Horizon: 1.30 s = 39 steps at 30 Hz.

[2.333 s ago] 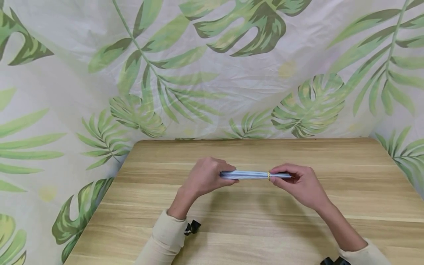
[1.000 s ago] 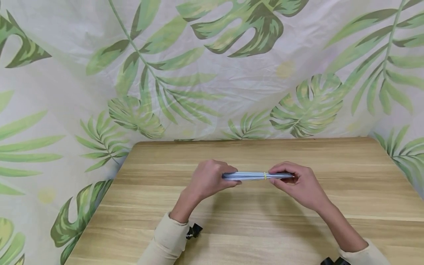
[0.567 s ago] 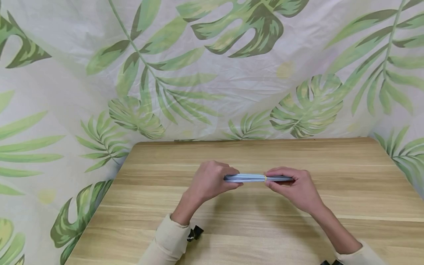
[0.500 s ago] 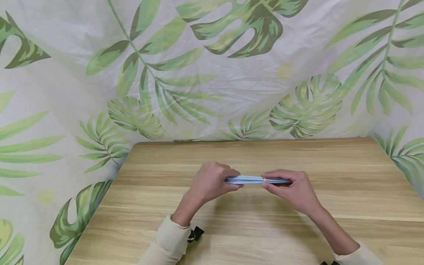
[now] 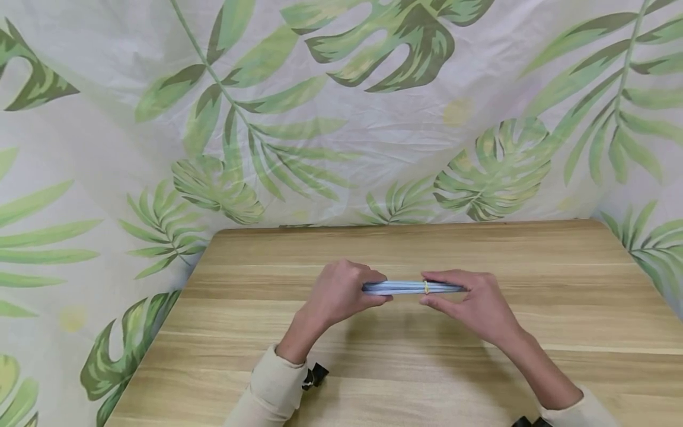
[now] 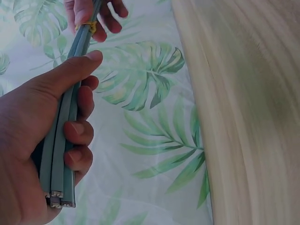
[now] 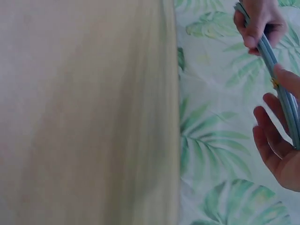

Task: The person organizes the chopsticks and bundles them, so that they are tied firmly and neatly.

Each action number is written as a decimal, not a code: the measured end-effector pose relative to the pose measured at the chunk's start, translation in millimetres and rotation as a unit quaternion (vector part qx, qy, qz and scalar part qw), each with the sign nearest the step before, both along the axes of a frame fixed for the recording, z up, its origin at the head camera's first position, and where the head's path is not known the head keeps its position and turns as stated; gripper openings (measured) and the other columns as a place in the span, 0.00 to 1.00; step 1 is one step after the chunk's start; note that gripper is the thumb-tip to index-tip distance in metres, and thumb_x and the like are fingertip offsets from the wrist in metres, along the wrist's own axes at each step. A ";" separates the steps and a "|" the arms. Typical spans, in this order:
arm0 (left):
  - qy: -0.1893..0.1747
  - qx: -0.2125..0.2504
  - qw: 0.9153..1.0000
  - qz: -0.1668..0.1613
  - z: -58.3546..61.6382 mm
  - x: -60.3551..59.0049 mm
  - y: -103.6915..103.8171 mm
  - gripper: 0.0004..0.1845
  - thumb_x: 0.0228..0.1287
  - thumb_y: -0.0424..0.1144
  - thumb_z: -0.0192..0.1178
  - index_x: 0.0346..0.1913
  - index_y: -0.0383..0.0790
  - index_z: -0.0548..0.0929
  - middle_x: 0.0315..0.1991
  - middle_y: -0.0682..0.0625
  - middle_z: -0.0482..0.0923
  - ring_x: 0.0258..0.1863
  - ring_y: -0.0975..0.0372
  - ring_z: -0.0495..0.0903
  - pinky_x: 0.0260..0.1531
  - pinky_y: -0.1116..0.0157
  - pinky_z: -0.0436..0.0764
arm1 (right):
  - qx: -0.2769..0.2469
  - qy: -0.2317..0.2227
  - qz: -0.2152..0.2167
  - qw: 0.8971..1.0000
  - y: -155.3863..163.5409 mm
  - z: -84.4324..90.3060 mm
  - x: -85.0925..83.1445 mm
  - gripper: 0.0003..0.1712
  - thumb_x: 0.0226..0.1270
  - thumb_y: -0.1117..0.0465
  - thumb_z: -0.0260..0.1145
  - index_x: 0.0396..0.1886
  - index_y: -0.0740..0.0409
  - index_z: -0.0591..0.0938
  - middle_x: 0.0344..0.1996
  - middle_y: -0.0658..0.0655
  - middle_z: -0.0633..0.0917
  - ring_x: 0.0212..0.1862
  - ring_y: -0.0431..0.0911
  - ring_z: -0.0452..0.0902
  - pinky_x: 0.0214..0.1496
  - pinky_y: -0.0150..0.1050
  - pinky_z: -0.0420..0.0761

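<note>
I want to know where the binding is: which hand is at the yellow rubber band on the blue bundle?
The right hand: its fingertips pinch the bundle at the yellow rubber band. The left hand grips the bare opposite end.

Pale blue sticks [image 5: 405, 287], yellow rubber band [image 5: 426, 287], light wood-grain table [image 5: 373, 367], green leaf-print cloth [image 5: 320, 118].

We note the bundle of strips [image 5: 408, 287] above the surface [image 5: 405, 367], left hand [image 5: 336, 293] at its left end, right hand [image 5: 475, 302] at its right.

A bundle of pale blue strips [image 5: 408, 287], ringed by a yellow rubber band [image 5: 426, 287], lies level in the air above the counter [image 5: 373, 367].
</note>
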State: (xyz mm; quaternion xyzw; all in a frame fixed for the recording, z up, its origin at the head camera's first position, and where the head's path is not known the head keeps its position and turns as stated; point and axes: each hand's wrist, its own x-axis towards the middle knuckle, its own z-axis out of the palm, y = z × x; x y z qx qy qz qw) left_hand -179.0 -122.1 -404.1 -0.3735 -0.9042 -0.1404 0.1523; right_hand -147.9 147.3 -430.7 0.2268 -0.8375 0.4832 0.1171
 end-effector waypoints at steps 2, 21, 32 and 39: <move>-0.003 0.004 1.000 0.007 0.4 -0.4 -0.7 0.09 0.54 0.54 0.74 0.35 0.58 0.90 0.23 0.65 0.82 0.17 0.76 0.69 0.19 0.75 0.68 | 0.050 0.061 -0.014 0.997 4.1 3.6 -1.4 0.21 0.49 0.57 0.82 0.46 0.44 0.89 0.41 0.42 0.89 0.41 0.37 0.85 0.43 0.24 0.78; 0.010 -0.019 1.000 0.002 0.8 5.8 5.5 0.06 0.56 0.54 0.73 0.32 0.60 0.88 0.21 0.66 0.79 0.15 0.75 0.66 0.17 0.76 0.64 | 0.053 0.163 0.037 0.985 -2.4 -8.5 -2.7 0.17 0.50 0.65 0.80 0.42 0.50 0.90 0.37 0.48 0.90 0.26 0.31 0.77 0.23 0.22 0.70; -0.014 -0.019 1.000 0.013 -0.2 6.4 5.4 0.09 0.56 0.55 0.72 0.36 0.58 0.90 0.26 0.66 0.84 0.18 0.76 0.70 0.19 0.75 0.68 | 0.115 0.180 0.000 0.977 -4.9 0.5 0.8 0.21 0.47 0.57 0.82 0.44 0.48 0.89 0.37 0.43 0.89 0.32 0.34 0.81 0.33 0.31 0.80; -0.017 -0.009 1.000 0.017 0.1 4.6 3.3 0.10 0.56 0.56 0.72 0.37 0.58 0.90 0.28 0.65 0.86 0.19 0.77 0.72 0.20 0.75 0.70 | 0.134 0.196 -0.001 0.971 -0.9 6.4 1.7 0.18 0.49 0.63 0.81 0.40 0.47 0.88 0.39 0.42 0.88 0.40 0.38 0.84 0.44 0.43 0.83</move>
